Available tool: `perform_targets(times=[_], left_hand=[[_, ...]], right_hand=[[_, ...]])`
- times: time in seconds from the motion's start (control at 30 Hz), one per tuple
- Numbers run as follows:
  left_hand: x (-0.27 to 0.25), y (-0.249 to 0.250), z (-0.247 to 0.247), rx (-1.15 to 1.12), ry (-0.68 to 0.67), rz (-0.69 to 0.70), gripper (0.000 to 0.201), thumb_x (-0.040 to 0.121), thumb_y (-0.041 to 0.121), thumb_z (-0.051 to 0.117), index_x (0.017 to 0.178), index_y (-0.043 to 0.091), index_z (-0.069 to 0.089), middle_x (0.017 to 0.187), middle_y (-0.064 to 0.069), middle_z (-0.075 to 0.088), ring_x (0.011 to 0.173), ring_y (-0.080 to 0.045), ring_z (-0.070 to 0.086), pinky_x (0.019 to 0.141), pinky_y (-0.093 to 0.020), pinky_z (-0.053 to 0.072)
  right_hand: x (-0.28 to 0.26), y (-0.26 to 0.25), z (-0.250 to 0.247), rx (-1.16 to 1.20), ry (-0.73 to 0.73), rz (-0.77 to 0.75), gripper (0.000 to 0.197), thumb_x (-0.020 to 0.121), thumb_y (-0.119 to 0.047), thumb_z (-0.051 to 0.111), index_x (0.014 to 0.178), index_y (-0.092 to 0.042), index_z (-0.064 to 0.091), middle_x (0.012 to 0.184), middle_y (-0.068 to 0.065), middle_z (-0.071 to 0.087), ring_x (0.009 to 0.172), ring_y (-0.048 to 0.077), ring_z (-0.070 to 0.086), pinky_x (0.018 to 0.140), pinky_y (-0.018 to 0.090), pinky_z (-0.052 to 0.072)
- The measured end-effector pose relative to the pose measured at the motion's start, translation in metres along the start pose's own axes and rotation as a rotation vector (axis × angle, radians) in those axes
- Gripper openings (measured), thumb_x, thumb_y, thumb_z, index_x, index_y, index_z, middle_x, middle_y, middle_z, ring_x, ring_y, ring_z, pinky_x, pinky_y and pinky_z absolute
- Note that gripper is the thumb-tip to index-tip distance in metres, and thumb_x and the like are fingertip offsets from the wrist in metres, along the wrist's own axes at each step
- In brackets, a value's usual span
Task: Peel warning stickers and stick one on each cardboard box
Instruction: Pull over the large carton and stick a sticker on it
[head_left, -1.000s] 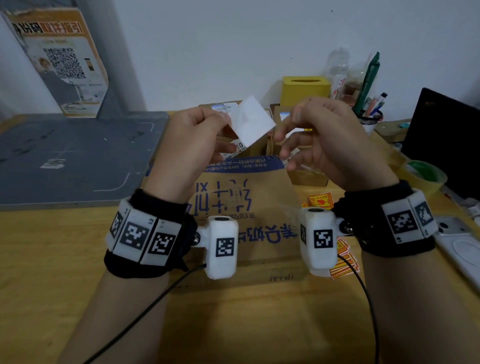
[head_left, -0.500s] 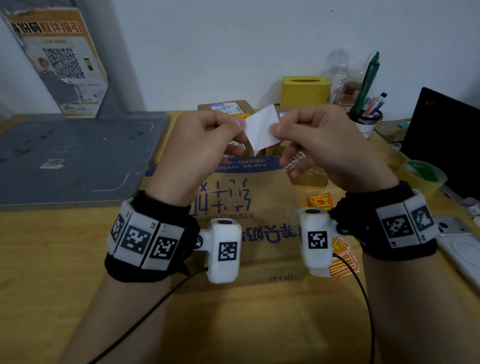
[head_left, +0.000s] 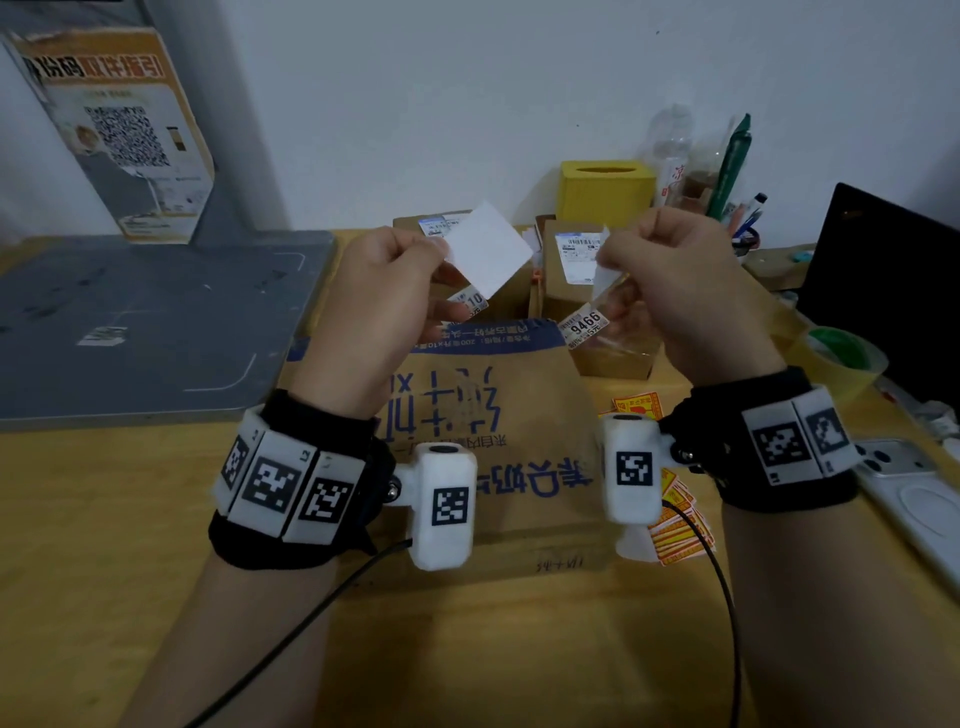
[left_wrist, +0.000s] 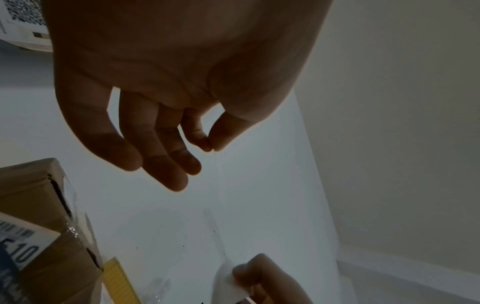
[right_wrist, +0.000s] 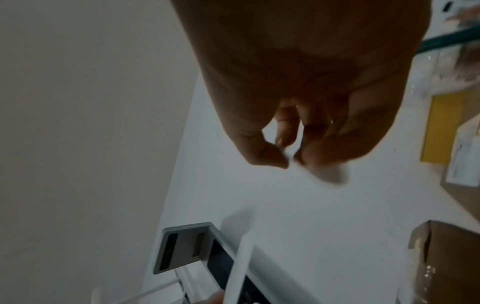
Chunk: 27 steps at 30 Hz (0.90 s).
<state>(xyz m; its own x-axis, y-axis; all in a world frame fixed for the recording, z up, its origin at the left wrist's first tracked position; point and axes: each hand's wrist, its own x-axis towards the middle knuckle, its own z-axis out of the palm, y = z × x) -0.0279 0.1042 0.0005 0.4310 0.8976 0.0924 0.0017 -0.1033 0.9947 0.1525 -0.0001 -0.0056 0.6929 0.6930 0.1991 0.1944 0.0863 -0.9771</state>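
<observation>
Above the table's middle, the left hand (head_left: 379, 291) pinches a white backing paper (head_left: 488, 254) between thumb and forefinger; the right hand (head_left: 670, 280) pinches the peeled sticker (head_left: 602, 270), apart from it, over the cardboard boxes (head_left: 571, 270).

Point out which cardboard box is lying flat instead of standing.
The big brown cardboard box with blue print, flattened on the table under both wrists; the small boxes behind it stand upright.

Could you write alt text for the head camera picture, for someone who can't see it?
Two raised hands have pulled a sticker apart: the left hand pinches a white backing sheet, the right hand pinches a thin peeled piece. Below lie a flattened cardboard box, loose warning stickers and small cardboard boxes on a wooden desk.
</observation>
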Motion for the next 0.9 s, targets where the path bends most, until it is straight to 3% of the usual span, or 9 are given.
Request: perform_targets(times=[0.17, 0.27, 0.3, 0.43, 0.53, 0.6, 0.67, 0.73, 0.9], left_hand=[[0.001, -0.002, 0.001, 0.012, -0.005, 0.004, 0.014, 0.098, 0.021, 0.056, 0.107, 0.013, 0.062, 0.083, 0.003, 0.072, 0.061, -0.013, 0.069, 0.060, -0.030, 0.052], [0.003, -0.002, -0.001, 0.015, 0.007, 0.021, 0.008, 0.096, 0.016, 0.057, 0.103, 0.015, 0.059, 0.074, 0.005, 0.066, 0.052, -0.010, 0.062, 0.058, -0.030, 0.052], [0.002, -0.002, -0.001, 0.018, 0.005, 0.032, 0.008, 0.095, 0.013, 0.056, 0.101, 0.017, 0.059, 0.073, 0.005, 0.063, 0.050, -0.010, 0.060, 0.057, -0.029, 0.051], [-0.002, -0.002, 0.000, 0.051, -0.051, 0.077, 0.023, 0.091, 0.006, 0.049, 0.084, 0.022, 0.064, 0.067, 0.005, 0.055, 0.049, -0.012, 0.053, 0.055, -0.028, 0.047], [-0.009, -0.002, 0.001, 0.052, -0.058, 0.060, 0.031, 0.088, 0.005, 0.046, 0.077, 0.024, 0.068, 0.070, 0.000, 0.058, 0.048, -0.013, 0.053, 0.056, -0.027, 0.045], [-0.015, -0.003, 0.000, 0.044, -0.059, 0.030, 0.034, 0.087, 0.006, 0.046, 0.073, 0.025, 0.069, 0.072, -0.001, 0.061, 0.048, -0.014, 0.054, 0.056, -0.027, 0.046], [-0.022, -0.004, -0.003, 0.045, -0.068, 0.002, 0.034, 0.088, 0.008, 0.046, 0.071, 0.025, 0.071, 0.073, 0.000, 0.062, 0.051, -0.015, 0.056, 0.056, -0.027, 0.046], [-0.029, -0.002, -0.006, 0.038, -0.077, -0.023, 0.034, 0.090, 0.011, 0.047, 0.072, 0.024, 0.072, 0.074, 0.001, 0.062, 0.052, -0.015, 0.056, 0.055, -0.026, 0.046], [-0.047, 0.002, -0.009, 0.038, -0.118, -0.052, 0.021, 0.095, 0.022, 0.054, 0.085, 0.021, 0.073, 0.067, 0.003, 0.060, 0.049, -0.013, 0.054, 0.057, -0.028, 0.046]], right_hand=[[0.009, 0.008, -0.011, -0.267, 0.087, -0.076, 0.029, 0.084, 0.004, 0.065, 0.072, -0.020, 0.054, 0.066, 0.003, 0.053, 0.039, 0.001, 0.046, 0.036, 0.016, 0.037], [0.011, 0.007, -0.015, -0.349, 0.119, -0.136, 0.027, 0.085, -0.001, 0.065, 0.076, -0.026, 0.059, 0.075, 0.020, 0.055, 0.067, 0.020, 0.057, 0.038, 0.014, 0.037], [0.009, 0.004, -0.016, -0.358, 0.112, -0.157, 0.026, 0.086, -0.003, 0.065, 0.077, -0.027, 0.062, 0.076, 0.022, 0.056, 0.069, 0.022, 0.057, 0.039, 0.014, 0.037], [-0.011, -0.013, -0.005, -0.329, -0.079, -0.230, 0.017, 0.086, -0.008, 0.072, 0.082, -0.025, 0.072, 0.074, 0.002, 0.060, 0.049, -0.001, 0.047, 0.047, 0.018, 0.037], [-0.033, -0.024, 0.011, -0.279, -0.277, -0.203, 0.008, 0.084, -0.014, 0.081, 0.088, -0.020, 0.077, 0.081, 0.004, 0.062, 0.047, 0.000, 0.046, 0.044, 0.015, 0.036], [-0.045, -0.027, 0.018, -0.299, -0.337, -0.195, 0.016, 0.081, -0.022, 0.086, 0.092, -0.016, 0.076, 0.080, 0.005, 0.062, 0.053, 0.006, 0.049, 0.047, 0.022, 0.039], [-0.053, -0.027, 0.020, -0.343, -0.350, -0.209, 0.030, 0.075, -0.028, 0.091, 0.095, -0.014, 0.074, 0.080, 0.004, 0.061, 0.064, 0.008, 0.052, 0.059, 0.024, 0.041], [-0.062, -0.028, 0.020, -0.373, -0.354, -0.200, 0.037, 0.071, -0.029, 0.093, 0.097, -0.014, 0.072, 0.080, 0.003, 0.058, 0.067, 0.008, 0.050, 0.061, 0.024, 0.038], [-0.078, -0.029, 0.018, -0.413, -0.263, -0.205, 0.012, 0.082, -0.028, 0.086, 0.082, -0.019, 0.078, 0.071, 0.003, 0.063, 0.056, 0.004, 0.048, 0.056, 0.023, 0.038]])
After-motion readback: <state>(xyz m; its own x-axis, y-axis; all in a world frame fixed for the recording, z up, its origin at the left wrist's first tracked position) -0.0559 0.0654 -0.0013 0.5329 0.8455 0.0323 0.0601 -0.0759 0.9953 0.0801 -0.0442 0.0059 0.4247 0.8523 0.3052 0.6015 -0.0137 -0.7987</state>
